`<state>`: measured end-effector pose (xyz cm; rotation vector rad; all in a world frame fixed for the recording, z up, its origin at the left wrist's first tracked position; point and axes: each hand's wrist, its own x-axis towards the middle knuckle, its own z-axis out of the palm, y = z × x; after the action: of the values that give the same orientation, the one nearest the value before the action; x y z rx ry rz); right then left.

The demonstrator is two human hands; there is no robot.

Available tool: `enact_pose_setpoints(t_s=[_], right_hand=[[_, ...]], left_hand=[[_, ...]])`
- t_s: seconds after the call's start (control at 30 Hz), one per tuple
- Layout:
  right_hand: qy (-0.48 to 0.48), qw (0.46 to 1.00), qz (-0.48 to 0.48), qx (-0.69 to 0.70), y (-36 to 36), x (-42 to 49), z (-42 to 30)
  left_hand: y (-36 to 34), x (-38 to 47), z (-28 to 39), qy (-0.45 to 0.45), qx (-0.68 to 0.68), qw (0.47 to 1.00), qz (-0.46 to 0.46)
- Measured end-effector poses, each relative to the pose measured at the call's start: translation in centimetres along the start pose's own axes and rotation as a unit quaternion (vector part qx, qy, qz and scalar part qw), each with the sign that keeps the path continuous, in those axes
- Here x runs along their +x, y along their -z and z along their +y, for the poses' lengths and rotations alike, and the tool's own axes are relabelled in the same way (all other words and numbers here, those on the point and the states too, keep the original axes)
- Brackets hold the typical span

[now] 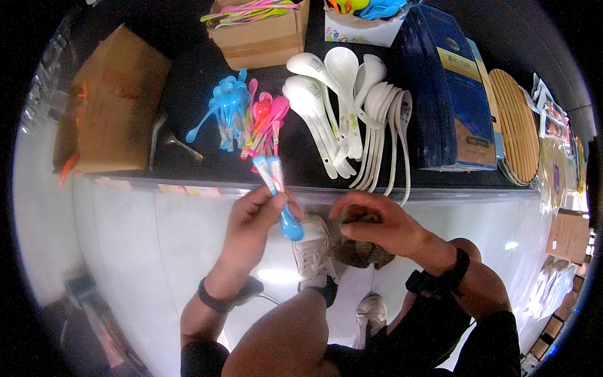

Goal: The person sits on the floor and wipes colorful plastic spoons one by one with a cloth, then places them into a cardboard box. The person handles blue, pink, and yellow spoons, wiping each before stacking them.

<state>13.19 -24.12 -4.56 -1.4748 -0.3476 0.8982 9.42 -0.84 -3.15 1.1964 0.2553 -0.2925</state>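
My left hand [256,212] holds blue plastic spoons [292,226] with labelled handles pointing at the shelf; their exact number is unclear. My right hand [377,221] is to the right, fingers curved and apart, with nothing seen in it. On the black shelf beyond lie a pile of blue spoons [231,103] and, touching it on the right, a pile of pink spoons [275,110] with a red one. White ladles and soup spoons [344,70] with long handles lie farther right, some handles sticking out over the shelf's edge.
Cardboard boxes stand at the left [118,103] and back [264,45], the back one holding spoons. A white box [358,33] holds more utensils. Dark blue boxes [438,94] and a round slatted wooden mat [513,122] stand right. The shelf's front edge [188,188] crosses before me.
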Motion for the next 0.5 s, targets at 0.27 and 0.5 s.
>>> enact_pose_setpoints(t_s=[0.27, 0.5], right_hand=[[0.023, 0.991, -0.002, -0.134, -0.9, 0.5, -1.8], [0.015, 0.909, -0.069, -0.411, -2.9, 0.6, -1.1]], left_hand=[[1.2, -0.8, 1.3, 0.059, 0.461, 0.850, -0.250], [1.4, -1.0, 1.6, -0.003, 0.600, 0.727, -0.334]])
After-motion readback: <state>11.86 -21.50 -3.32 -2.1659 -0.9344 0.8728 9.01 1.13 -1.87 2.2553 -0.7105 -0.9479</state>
